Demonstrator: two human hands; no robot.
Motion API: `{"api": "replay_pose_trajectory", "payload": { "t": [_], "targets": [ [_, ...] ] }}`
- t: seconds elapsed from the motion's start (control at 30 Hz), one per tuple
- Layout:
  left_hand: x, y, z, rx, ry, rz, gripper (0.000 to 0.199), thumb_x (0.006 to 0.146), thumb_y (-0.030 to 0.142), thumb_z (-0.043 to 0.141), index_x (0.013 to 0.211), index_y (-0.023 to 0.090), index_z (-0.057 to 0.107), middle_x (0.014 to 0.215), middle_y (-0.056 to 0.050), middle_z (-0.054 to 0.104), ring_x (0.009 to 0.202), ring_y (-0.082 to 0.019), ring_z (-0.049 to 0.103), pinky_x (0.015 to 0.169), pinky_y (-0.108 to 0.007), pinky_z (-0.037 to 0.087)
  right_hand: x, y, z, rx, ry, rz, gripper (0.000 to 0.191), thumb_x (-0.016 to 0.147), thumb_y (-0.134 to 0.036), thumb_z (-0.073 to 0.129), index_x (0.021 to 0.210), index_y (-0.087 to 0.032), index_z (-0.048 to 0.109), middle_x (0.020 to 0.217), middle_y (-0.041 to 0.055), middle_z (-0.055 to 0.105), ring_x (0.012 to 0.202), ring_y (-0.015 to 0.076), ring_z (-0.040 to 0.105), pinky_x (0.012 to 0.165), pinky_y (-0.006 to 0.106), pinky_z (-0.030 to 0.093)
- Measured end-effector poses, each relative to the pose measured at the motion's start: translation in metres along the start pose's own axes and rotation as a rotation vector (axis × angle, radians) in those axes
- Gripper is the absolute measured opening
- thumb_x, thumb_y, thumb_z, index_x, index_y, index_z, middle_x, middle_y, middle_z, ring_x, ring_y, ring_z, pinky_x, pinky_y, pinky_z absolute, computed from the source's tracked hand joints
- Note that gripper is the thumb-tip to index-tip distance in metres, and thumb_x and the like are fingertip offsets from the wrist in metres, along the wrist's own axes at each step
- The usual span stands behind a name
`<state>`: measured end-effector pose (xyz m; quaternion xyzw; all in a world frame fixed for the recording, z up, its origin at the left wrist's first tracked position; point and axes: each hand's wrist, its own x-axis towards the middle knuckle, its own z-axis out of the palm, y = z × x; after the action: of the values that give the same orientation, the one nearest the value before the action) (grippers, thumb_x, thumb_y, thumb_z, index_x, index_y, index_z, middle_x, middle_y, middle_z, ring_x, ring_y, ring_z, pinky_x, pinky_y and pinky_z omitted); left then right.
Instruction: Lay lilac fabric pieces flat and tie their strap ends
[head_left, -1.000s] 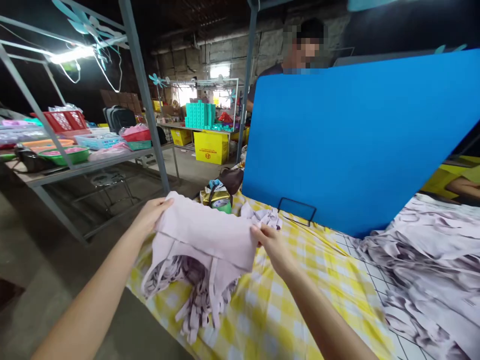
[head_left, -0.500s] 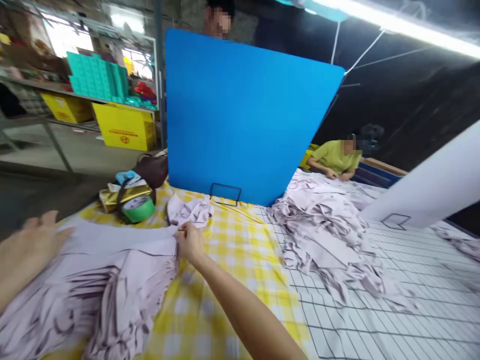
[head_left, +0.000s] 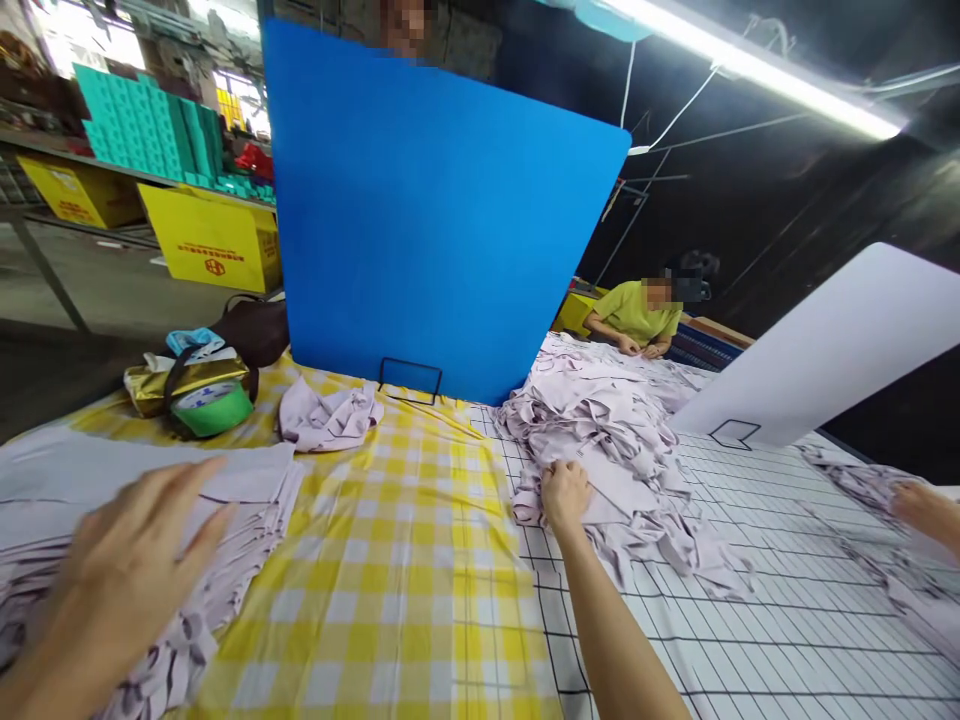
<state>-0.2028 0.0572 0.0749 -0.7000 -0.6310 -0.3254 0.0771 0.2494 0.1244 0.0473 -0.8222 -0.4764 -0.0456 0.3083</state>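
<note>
My left hand (head_left: 139,570) hovers over a neat stack of pale lilac fabric pieces (head_left: 247,470) at the left, its fingers apart and nothing in them. At the near edge of a loose heap of the same fabric (head_left: 600,400), my right hand (head_left: 566,492) has its fingers curled onto a fabric piece (head_left: 611,485). Part of that piece is hidden under the fingers. Between the two piles, a small crumpled bundle of fabric (head_left: 326,415) lies on the yellow checked cloth (head_left: 390,560).
A blue panel (head_left: 442,220) stands behind the table, with a white panel (head_left: 832,350) at the right. Green tape (head_left: 214,408) and a gold pouch (head_left: 146,385) sit back left. A co-worker (head_left: 637,315) works beyond the heap; another person's hand (head_left: 926,510) is at the right edge.
My right hand has left the stack's corner and moved right to the heap. My left hand has come in over the stack. The view has turned right.
</note>
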Motion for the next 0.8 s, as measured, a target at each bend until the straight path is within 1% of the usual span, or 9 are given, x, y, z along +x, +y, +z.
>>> {"api": "replay_pose_trajectory", "payload": {
  "t": [0.1, 0.17, 0.27, 0.37, 0.4, 0.47, 0.53, 0.67, 0.8],
  "targets": [
    [-0.004, 0.052, 0.007, -0.108, -0.059, 0.013, 0.046, 0.081, 0.044, 0.035, 0.125, 0.035, 0.044, 0.106, -0.005, 0.060, 0.098, -0.029, 0.056, 0.088, -0.041, 0.040, -0.007, -0.011, -0.016, 0.113, -0.001, -0.088, 0.017, 0.080, -0.023, 0.041, 0.064, -0.019, 0.044, 0.071, 0.0050, 0.050, 0.074, 0.0194, 0.045, 0.067, 0.031, 0.035],
    [-0.011, 0.075, 0.010, -0.281, -0.184, -0.027, 0.041, 0.078, 0.046, 0.039, 0.113, 0.032, 0.055, 0.105, -0.005, 0.061, 0.098, -0.027, 0.057, 0.088, -0.038, 0.042, -0.024, -0.026, -0.031, 0.203, -0.018, -0.173, 0.022, 0.084, -0.030, 0.036, 0.064, -0.021, 0.040, 0.063, -0.0008, 0.044, 0.062, 0.0147, 0.041, 0.059, 0.025, 0.034],
    [-0.027, 0.099, 0.018, -0.648, -0.482, -0.176, 0.043, 0.071, 0.052, 0.048, 0.106, 0.029, 0.059, 0.104, -0.005, 0.062, 0.096, -0.025, 0.058, 0.085, -0.034, 0.046, -0.071, -0.055, -0.053, 0.316, -0.097, -0.331, 0.023, 0.085, -0.034, 0.037, 0.065, -0.022, 0.039, 0.061, -0.0033, 0.043, 0.058, 0.0124, 0.042, 0.055, 0.022, 0.035],
    [-0.047, 0.116, 0.027, -1.034, -0.803, -0.469, 0.056, 0.070, 0.061, 0.049, 0.112, 0.026, 0.056, 0.104, -0.006, 0.062, 0.094, -0.024, 0.059, 0.078, -0.034, 0.049, -0.134, -0.084, -0.059, 0.447, -0.327, -0.633, 0.015, 0.082, -0.018, 0.037, 0.068, -0.022, 0.043, 0.070, -0.0006, 0.052, 0.062, 0.0126, 0.050, 0.056, 0.021, 0.036],
    [-0.054, 0.119, 0.029, -1.129, -0.858, -0.570, 0.059, 0.070, 0.063, 0.048, 0.115, 0.025, 0.054, 0.107, -0.007, 0.061, 0.096, -0.024, 0.058, 0.077, -0.034, 0.049, -0.155, -0.091, -0.057, 0.441, -0.401, -0.699, 0.014, 0.080, -0.016, 0.039, 0.070, -0.022, 0.045, 0.074, 0.0001, 0.054, 0.062, 0.0127, 0.052, 0.055, 0.021, 0.035],
    [-0.067, 0.120, 0.033, -1.214, -0.874, -0.696, 0.063, 0.070, 0.064, 0.049, 0.118, 0.023, 0.052, 0.113, -0.007, 0.058, 0.100, -0.023, 0.056, 0.078, -0.033, 0.048, -0.195, -0.100, -0.049, 0.402, -0.538, -0.796, 0.013, 0.079, -0.013, 0.042, 0.079, -0.023, 0.050, 0.082, 0.0004, 0.060, 0.063, 0.0132, 0.056, 0.052, 0.021, 0.035],
    [-0.076, 0.113, 0.036, -1.165, -0.841, -0.690, 0.065, 0.069, 0.061, 0.053, 0.119, 0.019, 0.050, 0.102, -0.007, 0.060, 0.093, -0.021, 0.056, 0.076, -0.030, 0.047, -0.226, -0.101, -0.039, 0.358, -0.631, -0.850, 0.015, 0.078, -0.013, 0.045, 0.085, -0.024, 0.052, 0.084, -0.0002, 0.063, 0.065, 0.0145, 0.059, 0.053, 0.022, 0.035],
    [-0.086, 0.093, 0.040, -0.920, -0.873, -0.499, 0.058, 0.068, 0.046, 0.057, 0.115, 0.013, 0.049, 0.069, 0.002, 0.050, 0.065, -0.014, 0.051, 0.062, -0.025, 0.041, -0.267, -0.090, -0.024, 0.289, -0.722, -0.876, 0.010, 0.078, -0.013, 0.051, 0.076, -0.022, 0.051, 0.074, -0.0003, 0.066, 0.066, 0.0173, 0.062, 0.061, 0.025, 0.037],
    [-0.091, 0.093, 0.038, -0.519, -0.986, -0.255, 0.046, 0.064, 0.016, 0.053, 0.110, 0.018, 0.052, 0.076, 0.001, 0.057, 0.074, -0.016, 0.055, 0.068, -0.024, 0.042, -0.282, -0.080, -0.028, 0.309, -0.801, -0.861, 0.010, 0.076, -0.012, 0.053, 0.074, -0.022, 0.052, 0.074, -0.0006, 0.066, 0.068, 0.0167, 0.061, 0.072, 0.028, 0.037]
  ]
}}
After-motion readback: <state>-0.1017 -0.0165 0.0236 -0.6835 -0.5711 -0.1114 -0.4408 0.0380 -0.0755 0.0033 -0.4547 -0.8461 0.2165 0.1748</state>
